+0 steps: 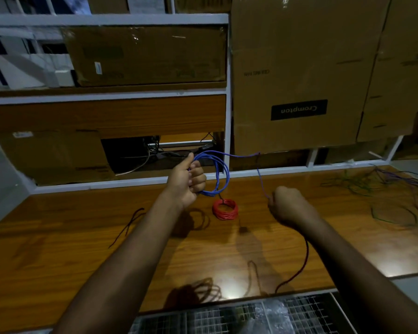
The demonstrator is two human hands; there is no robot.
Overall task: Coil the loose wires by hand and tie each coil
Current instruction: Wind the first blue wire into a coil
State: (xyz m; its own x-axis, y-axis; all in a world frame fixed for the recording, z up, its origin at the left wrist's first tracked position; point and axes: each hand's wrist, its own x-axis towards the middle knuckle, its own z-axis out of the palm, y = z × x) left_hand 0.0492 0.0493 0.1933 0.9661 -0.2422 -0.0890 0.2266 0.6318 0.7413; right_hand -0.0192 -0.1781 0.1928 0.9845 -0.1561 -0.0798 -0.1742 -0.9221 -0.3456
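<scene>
Several blue wire (pixel 221 173) loops — left hand (pixel 187 182) gripping, free tail thin

Wire coil (pixel 215 174) sits in the left hand (pixel 186 180), above the table (pixel 82 237). Tied coil (pixel 225 209) lies between both hands; loose wires (pixel 384 186) lie well right of the right hand (pixel 288 207).

Two bare forearms reach forward from the bottom of the view. The left hand (pixel 187 180) is raised, its fingers curled closed with the thumb pointing up. The right hand (pixel 290 207) sits lower and well apart, clenched in a fist, knuckles upward.
</scene>
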